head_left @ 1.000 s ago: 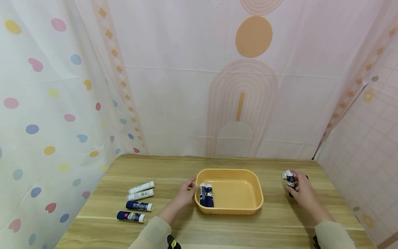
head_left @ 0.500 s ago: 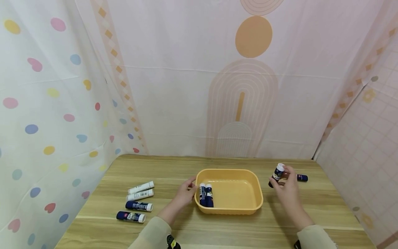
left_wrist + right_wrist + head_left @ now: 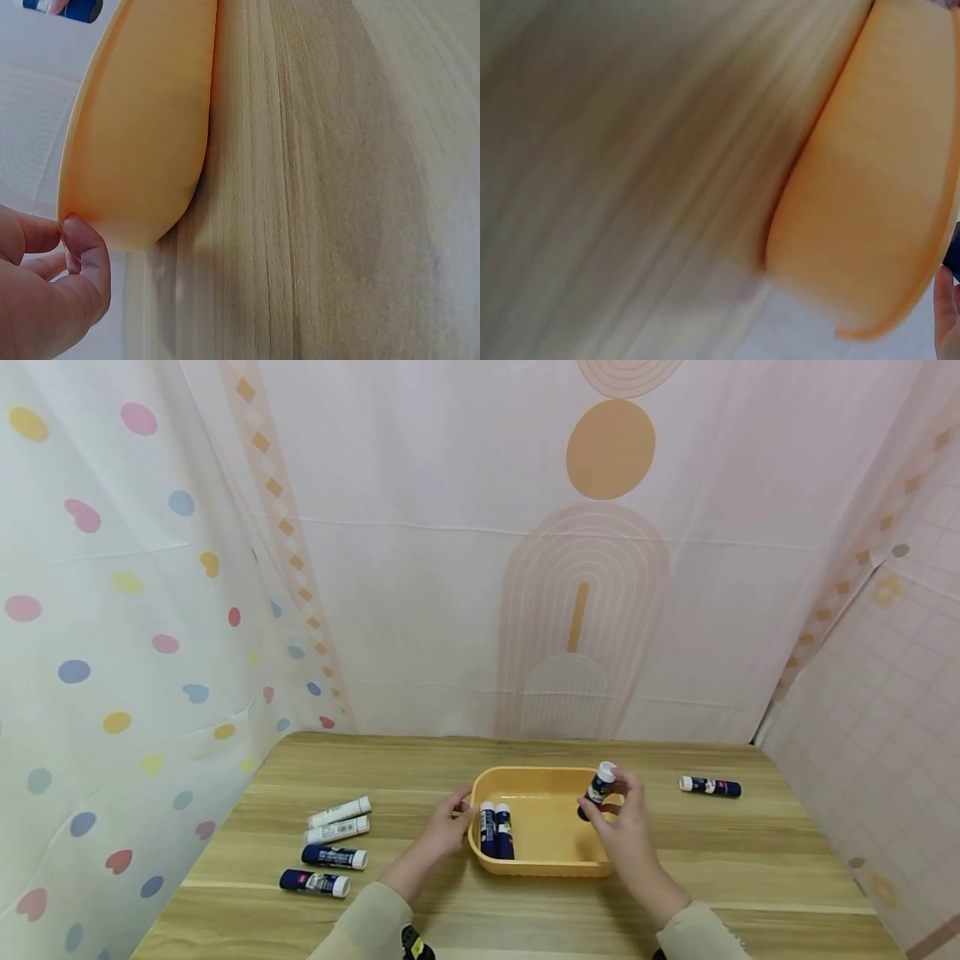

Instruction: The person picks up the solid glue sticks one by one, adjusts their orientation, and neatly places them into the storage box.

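Note:
A yellow-orange plastic basket (image 3: 540,867) stands mid-table, with two dark blue glue sticks (image 3: 497,832) side by side at its left end. My left hand (image 3: 444,828) pinches the basket's left rim between thumb and fingers, as the left wrist view shows up close with the hand (image 3: 56,289) at the rim. Over the right part of the basket, my right hand (image 3: 624,827) holds another dark blue glue stick (image 3: 597,791), tilted with its white end up. In the right wrist view only the fingertips (image 3: 946,307) and a bit of that stick show at the edge.
To the left lie two white glue sticks (image 3: 338,821) and two dark blue glue sticks (image 3: 324,870). One more blue glue stick (image 3: 710,787) lies at the back right of the wooden table (image 3: 420,760). Patterned curtains (image 3: 420,610) hang behind and at both sides.
My right hand has picked up the glue stick from the right of the table and carried it left over the basket. My left hand stays at the rim.

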A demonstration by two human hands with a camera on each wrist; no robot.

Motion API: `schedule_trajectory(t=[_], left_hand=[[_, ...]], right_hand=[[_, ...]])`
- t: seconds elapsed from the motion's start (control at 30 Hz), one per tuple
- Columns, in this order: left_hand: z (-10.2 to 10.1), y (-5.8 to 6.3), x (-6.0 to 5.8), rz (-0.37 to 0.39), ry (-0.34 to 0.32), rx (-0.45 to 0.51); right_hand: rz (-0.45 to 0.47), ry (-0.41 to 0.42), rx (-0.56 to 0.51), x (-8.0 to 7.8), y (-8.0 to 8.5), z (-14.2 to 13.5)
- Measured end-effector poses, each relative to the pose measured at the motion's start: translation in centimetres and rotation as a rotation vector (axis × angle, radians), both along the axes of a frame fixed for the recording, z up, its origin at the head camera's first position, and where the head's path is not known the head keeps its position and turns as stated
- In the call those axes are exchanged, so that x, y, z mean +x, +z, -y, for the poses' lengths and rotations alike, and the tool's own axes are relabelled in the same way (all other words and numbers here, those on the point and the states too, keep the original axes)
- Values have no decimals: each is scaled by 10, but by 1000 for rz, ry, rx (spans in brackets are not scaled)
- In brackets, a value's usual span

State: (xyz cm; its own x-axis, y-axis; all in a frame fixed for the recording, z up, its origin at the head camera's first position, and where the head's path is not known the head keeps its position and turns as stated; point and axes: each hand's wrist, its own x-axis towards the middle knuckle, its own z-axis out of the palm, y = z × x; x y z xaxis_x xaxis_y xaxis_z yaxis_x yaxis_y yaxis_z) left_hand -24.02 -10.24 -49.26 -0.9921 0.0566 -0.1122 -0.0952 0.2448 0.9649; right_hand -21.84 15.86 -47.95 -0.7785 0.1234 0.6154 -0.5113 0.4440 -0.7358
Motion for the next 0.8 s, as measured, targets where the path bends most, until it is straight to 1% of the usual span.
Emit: schedule_trajectory(t=[0.2, 0.27, 0.33, 0.43, 0.57, 0.67, 0.8], left_hand=[[0, 0, 0, -15, -7, -11], [0, 0, 0, -12, -7, -16], [1, 1, 0, -5, -5, -13], [1, 0, 0, 0, 0, -8], [1, 0, 0, -2, 2, -3], [0, 0, 0, -2, 1, 1], [0, 1, 0, -8, -5, -3]], right_hand=[[80, 61, 42, 2, -4, 24], [124, 90, 68, 2, -3, 31], [197, 131, 87, 1, -2, 38], [336, 194, 107, -3, 0, 46], [502, 244, 115, -8, 3, 55], [597, 273, 156, -12, 3, 59], [694, 315, 210, -16, 3, 63]])
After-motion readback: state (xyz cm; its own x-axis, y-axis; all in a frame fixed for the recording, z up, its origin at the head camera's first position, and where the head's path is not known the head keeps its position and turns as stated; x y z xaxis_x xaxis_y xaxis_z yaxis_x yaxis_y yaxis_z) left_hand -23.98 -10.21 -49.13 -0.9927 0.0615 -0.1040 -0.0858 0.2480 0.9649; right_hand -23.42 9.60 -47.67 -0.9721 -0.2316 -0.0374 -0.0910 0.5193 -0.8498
